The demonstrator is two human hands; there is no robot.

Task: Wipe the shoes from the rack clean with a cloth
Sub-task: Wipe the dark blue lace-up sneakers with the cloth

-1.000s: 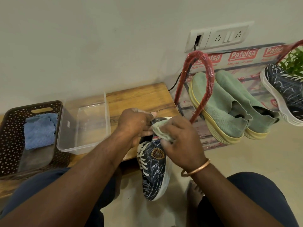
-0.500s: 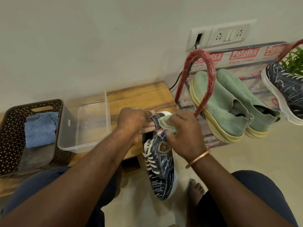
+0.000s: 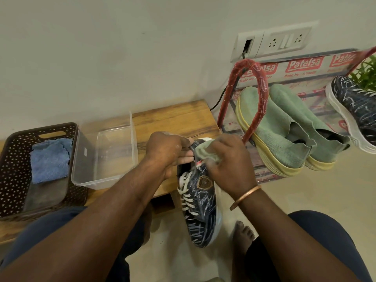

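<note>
1. The left hand [image 3: 168,151] comes in from the lower left on an outstretched forearm. Its fingers are curled round the heel collar of the dark sneaker [image 3: 201,200] and hold it.
2. The right hand [image 3: 230,165] comes in from the lower right, with a bangle [image 3: 245,197] at the wrist. Its fingers are bunched round a pale green cloth [image 3: 205,152] and press it against the sneaker's heel.
3. The sneaker hangs between the 2 hands, heel up and away, toe down toward the person, laces turned left. It is clear of the floor [image 3: 305,196].
4. The heel sits at the right end of the wooden surface [image 3: 175,119]; whether they touch cannot be told. The red upright of the rack [image 3: 262,86] stands just beside the right hand.
5. The rack carries 2 green shoes [image 3: 278,135] side by side and a second dark sneaker [image 3: 354,106] at the frame's right edge.
6. On the surface, a clear container [image 3: 105,153] lies near the left hand. A brown basket [image 3: 12,159] sits against it and holds a blue cloth [image 3: 50,159].
7. There is open floor to the right, in front of the rack. A bare foot [image 3: 243,231] rests just beside the sneaker's toe.
</note>
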